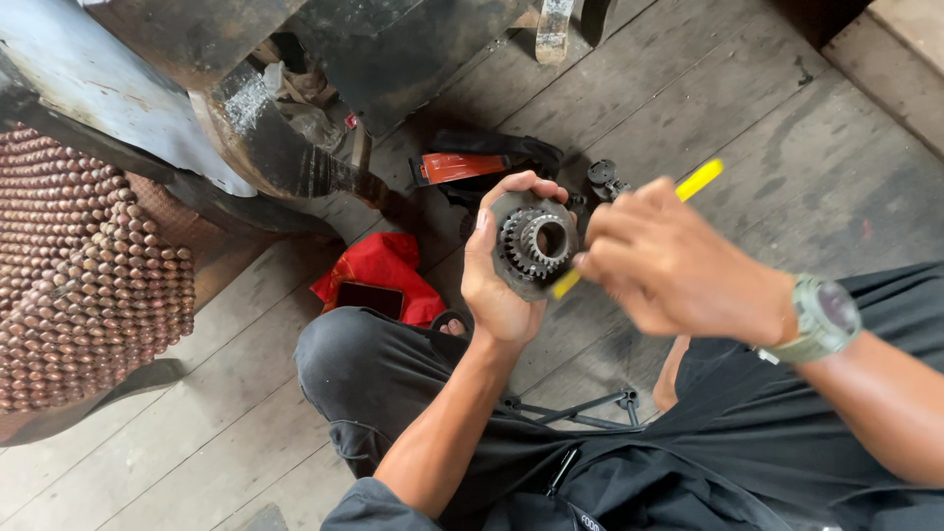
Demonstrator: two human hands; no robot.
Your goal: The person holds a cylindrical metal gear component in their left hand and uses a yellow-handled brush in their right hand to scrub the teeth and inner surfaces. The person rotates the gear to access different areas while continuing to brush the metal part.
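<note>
My left hand (497, 285) grips a round dark metal gear part (531, 244) with a toothed inner ring and a centre hole, held upright above my knee. My right hand (669, 261) is closed on a thin yellow tool (700, 180); its lower tip (565, 285) touches the gear's lower right rim. The tool's middle is hidden inside my fist. A grey-green watch (824, 317) sits on my right wrist.
A red cloth (379, 264) with a dark phone (369, 297) on it lies on the wooden plank floor (777, 167). An orange-and-black item (462, 165) and small dark parts (605, 177) lie beyond the gear. A beaded seat mat (79, 275) is at left, dark machinery (285, 147) above.
</note>
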